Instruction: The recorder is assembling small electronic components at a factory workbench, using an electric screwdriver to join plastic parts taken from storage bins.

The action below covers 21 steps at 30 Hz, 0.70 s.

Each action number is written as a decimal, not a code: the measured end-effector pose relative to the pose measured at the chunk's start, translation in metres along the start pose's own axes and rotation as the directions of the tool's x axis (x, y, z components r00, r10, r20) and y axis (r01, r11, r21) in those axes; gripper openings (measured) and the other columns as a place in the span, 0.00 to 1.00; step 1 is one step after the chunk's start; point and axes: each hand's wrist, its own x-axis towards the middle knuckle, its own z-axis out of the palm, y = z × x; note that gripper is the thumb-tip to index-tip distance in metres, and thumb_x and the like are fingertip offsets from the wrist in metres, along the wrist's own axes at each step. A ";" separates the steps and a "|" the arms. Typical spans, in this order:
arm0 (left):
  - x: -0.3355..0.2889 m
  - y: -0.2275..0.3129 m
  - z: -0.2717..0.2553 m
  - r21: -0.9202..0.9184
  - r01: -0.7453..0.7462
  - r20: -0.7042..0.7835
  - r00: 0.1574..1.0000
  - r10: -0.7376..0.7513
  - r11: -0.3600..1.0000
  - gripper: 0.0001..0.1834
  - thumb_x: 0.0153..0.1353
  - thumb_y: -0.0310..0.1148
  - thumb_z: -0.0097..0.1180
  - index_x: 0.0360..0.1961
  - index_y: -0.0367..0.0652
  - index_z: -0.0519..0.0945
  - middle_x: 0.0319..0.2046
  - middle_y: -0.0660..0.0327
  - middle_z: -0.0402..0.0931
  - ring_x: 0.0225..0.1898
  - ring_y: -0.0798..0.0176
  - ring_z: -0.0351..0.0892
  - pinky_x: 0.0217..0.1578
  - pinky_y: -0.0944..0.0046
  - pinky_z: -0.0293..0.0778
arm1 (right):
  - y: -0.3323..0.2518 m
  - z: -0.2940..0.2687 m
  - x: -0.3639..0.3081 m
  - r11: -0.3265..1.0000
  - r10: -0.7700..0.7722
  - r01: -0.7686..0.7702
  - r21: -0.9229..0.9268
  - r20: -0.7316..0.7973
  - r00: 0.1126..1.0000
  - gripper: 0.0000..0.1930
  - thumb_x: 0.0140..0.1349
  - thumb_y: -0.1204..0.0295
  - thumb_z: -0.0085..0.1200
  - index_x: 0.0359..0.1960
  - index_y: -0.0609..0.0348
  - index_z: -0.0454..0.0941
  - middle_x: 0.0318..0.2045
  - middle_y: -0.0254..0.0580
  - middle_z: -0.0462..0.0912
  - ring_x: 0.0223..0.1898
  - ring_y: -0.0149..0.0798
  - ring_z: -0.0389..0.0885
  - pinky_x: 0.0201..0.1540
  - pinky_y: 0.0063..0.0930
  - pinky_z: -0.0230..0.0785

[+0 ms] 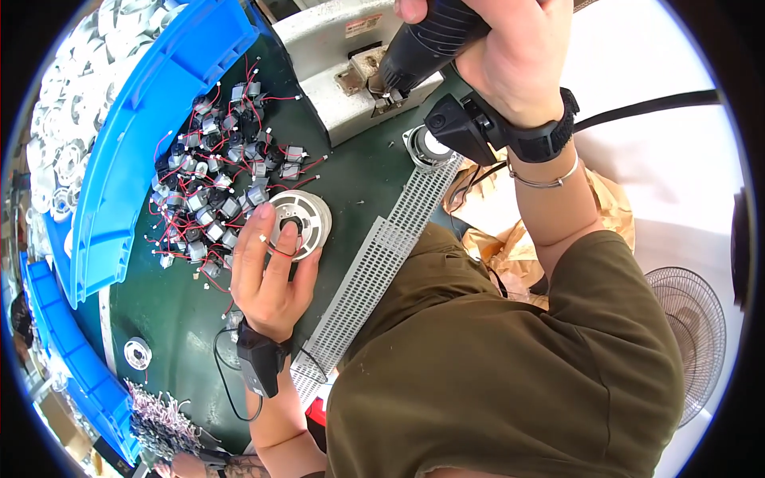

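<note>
Fingers of left hand [273, 291] half-open, gripping white housing [319, 224] toward tabletop's [351, 179] near edge; right hand's [514, 68] curled round black driver [430, 46]

Desk [167, 311] deep green; curved tray [131, 143] solid blue, loose parts [72, 119] white, small motors [231, 207] silver-grey and black with red wires [283, 98]. Round housing [320, 215] off-white, dark at centre; handheld tool [430, 44] black with fine ridged lines; boxy machine [315, 40] pale grey, rusty brown at the metal fitting [351, 80]. Perforated strip [374, 267] whitish, patterned in rows of small holes; shirt [510, 366] plain olive-brown.
</note>
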 end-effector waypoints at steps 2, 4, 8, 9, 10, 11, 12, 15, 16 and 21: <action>0.000 0.000 0.000 -0.008 -0.002 -0.003 1.000 0.002 1.000 0.25 0.40 0.23 0.67 0.45 0.40 0.78 0.51 0.47 0.72 0.48 0.43 0.75 0.44 0.53 0.76 | 0.003 -0.001 -0.001 1.000 -0.025 0.025 0.012 0.019 1.000 0.19 0.49 0.81 0.57 0.44 0.69 0.68 0.22 0.39 0.76 0.20 0.31 0.75 0.24 0.23 0.68; -0.001 -0.001 0.001 -0.008 -0.001 -0.008 1.000 0.001 1.000 0.25 0.41 0.22 0.67 0.45 0.40 0.78 0.51 0.47 0.72 0.48 0.43 0.75 0.44 0.53 0.76 | 0.001 0.002 -0.003 0.998 -0.050 0.050 0.025 0.038 0.998 0.19 0.49 0.81 0.57 0.44 0.69 0.68 0.22 0.40 0.76 0.20 0.31 0.75 0.24 0.23 0.68; -0.001 -0.001 0.001 -0.012 0.002 -0.010 1.000 -0.002 1.000 0.26 0.41 0.22 0.67 0.46 0.40 0.78 0.51 0.47 0.72 0.48 0.43 0.75 0.44 0.53 0.76 | 0.000 0.003 -0.005 0.993 -0.007 0.000 -0.120 -0.059 0.998 0.20 0.49 0.79 0.57 0.45 0.69 0.67 0.22 0.41 0.76 0.19 0.32 0.74 0.25 0.23 0.68; 0.000 -0.001 0.001 -0.014 0.002 -0.009 1.000 -0.002 1.000 0.26 0.41 0.22 0.67 0.46 0.40 0.78 0.51 0.47 0.72 0.48 0.43 0.75 0.44 0.53 0.76 | 0.003 0.000 -0.004 0.993 -0.009 0.011 0.120 -0.014 1.000 0.21 0.49 0.79 0.57 0.46 0.69 0.67 0.21 0.41 0.76 0.19 0.32 0.74 0.25 0.24 0.68; 0.000 -0.001 0.001 -0.015 -0.001 -0.009 1.000 0.001 1.000 0.26 0.41 0.22 0.67 0.46 0.40 0.77 0.51 0.47 0.72 0.48 0.43 0.75 0.44 0.53 0.76 | 0.003 0.000 -0.004 0.993 -0.009 0.011 0.119 -0.015 1.000 0.21 0.49 0.79 0.57 0.46 0.69 0.67 0.21 0.41 0.76 0.19 0.32 0.74 0.25 0.24 0.68; -0.001 -0.001 0.001 -0.015 -0.001 -0.010 1.000 0.001 1.000 0.26 0.41 0.22 0.67 0.46 0.40 0.77 0.51 0.47 0.72 0.48 0.43 0.75 0.44 0.53 0.76 | 0.003 0.000 -0.004 0.993 -0.016 0.018 0.116 -0.016 1.000 0.21 0.49 0.78 0.57 0.46 0.69 0.67 0.21 0.41 0.76 0.19 0.32 0.74 0.25 0.24 0.68; -0.001 -0.001 0.001 -0.014 0.001 -0.009 1.000 -0.001 1.000 0.26 0.41 0.22 0.67 0.46 0.40 0.77 0.51 0.47 0.72 0.48 0.43 0.75 0.44 0.53 0.76 | 0.004 0.001 -0.004 0.993 -0.023 0.024 0.113 -0.017 1.000 0.22 0.49 0.78 0.58 0.46 0.69 0.66 0.21 0.41 0.76 0.19 0.32 0.74 0.25 0.24 0.68; -0.001 0.000 0.001 -0.017 0.008 -0.011 1.000 -0.008 1.000 0.26 0.41 0.22 0.67 0.46 0.40 0.77 0.51 0.46 0.71 0.48 0.43 0.75 0.44 0.53 0.76 | 0.003 0.000 -0.004 0.995 0.002 0.000 0.104 -0.016 1.000 0.21 0.49 0.78 0.57 0.46 0.69 0.66 0.21 0.41 0.76 0.19 0.32 0.74 0.24 0.24 0.68; -0.001 0.000 0.002 -0.019 0.003 -0.015 1.000 -0.004 1.000 0.26 0.41 0.22 0.67 0.46 0.40 0.77 0.51 0.46 0.71 0.48 0.43 0.75 0.44 0.53 0.75 | 0.002 0.000 -0.004 0.995 0.002 -0.001 0.104 -0.016 1.000 0.21 0.49 0.78 0.57 0.46 0.69 0.66 0.21 0.41 0.76 0.19 0.32 0.74 0.24 0.24 0.68; -0.001 0.000 0.003 -0.029 0.019 -0.025 1.000 -0.020 0.999 0.24 0.41 0.23 0.67 0.44 0.39 0.78 0.50 0.46 0.72 0.47 0.42 0.75 0.44 0.53 0.75 | -0.014 0.011 -0.024 0.941 0.069 -0.101 -0.324 -0.108 0.992 0.23 0.50 0.81 0.54 0.49 0.70 0.63 0.20 0.44 0.76 0.21 0.34 0.74 0.26 0.25 0.68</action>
